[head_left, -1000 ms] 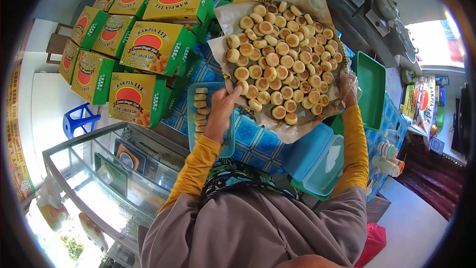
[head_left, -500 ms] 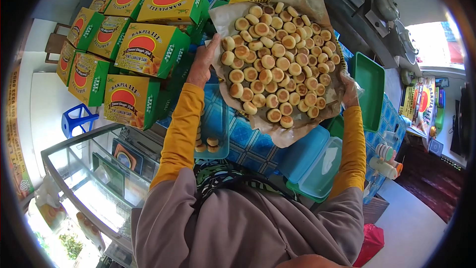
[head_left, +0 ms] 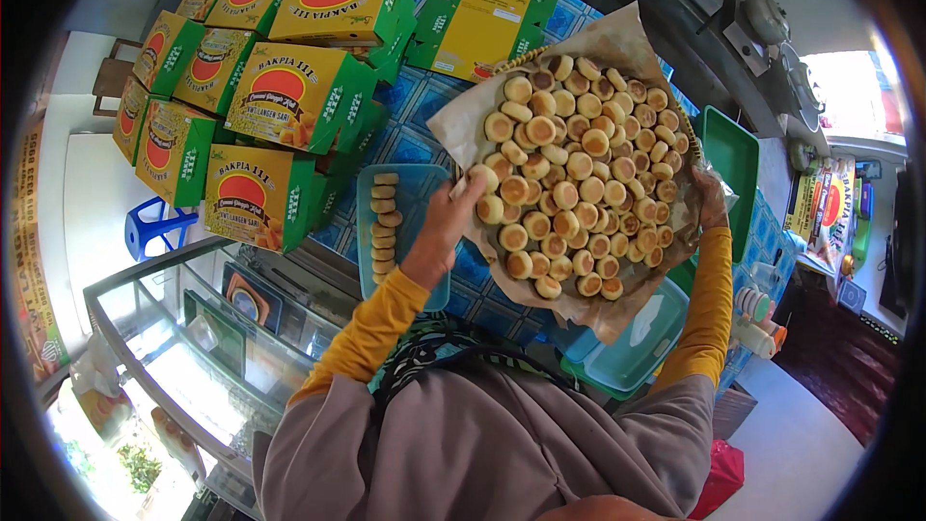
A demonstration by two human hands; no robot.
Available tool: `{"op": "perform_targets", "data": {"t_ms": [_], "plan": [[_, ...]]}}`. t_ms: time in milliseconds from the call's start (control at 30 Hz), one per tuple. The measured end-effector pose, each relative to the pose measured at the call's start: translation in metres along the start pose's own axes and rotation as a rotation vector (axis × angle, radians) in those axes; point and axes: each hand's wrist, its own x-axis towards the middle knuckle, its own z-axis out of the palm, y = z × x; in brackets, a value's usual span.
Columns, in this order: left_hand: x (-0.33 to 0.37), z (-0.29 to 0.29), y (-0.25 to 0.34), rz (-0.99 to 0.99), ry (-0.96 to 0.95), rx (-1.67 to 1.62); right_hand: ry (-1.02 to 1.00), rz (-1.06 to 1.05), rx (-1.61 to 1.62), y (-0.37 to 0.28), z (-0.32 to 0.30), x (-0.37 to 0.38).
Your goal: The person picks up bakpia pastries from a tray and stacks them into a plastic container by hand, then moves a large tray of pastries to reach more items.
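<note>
Mostly, brown paper (head_left: 617, 34) hides the tray (head_left: 524, 60) beneath the buns (head_left: 579, 166).

My left hand (head_left: 444, 233) and right hand (head_left: 711, 201) hold opposite edges of a paper-lined tray (head_left: 471, 122) of round pastries (head_left: 579, 166), right of centre; yellow-green boxes (head_left: 280, 101) stand stacked, upper left.

This looked like a small pastry shop. Left of the fingers (head_left: 470, 192) of the left hand (head_left: 439, 235) stood stacked cartons (head_left: 280, 96) and a glass display case (head_left: 224, 352); right of them, many pastries (head_left: 579, 167).
</note>
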Motion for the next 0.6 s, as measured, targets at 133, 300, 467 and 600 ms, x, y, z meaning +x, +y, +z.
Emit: {"op": "perform_targets", "data": {"t_ms": [133, 300, 467, 600], "plan": [[-0.02, 0.01, 0.001, -0.022, 0.052, -0.078, 0.088, -0.11, -0.057, 0.002, -0.002, 0.016], [-0.021, 0.002, -0.013, -0.07, 0.073, -0.2, -0.001, -0.035, -0.058, -0.024, 0.042, 0.001], [0.003, -0.006, -0.002, -0.115, 0.015, -0.242, 0.057, -0.069, -0.016, -0.016, 0.027, 0.009], [0.0, -0.005, 0.005, -0.082, 0.01, -0.24, 0.15, -0.07, -0.023, -0.001, 0.014, 0.022]]}}
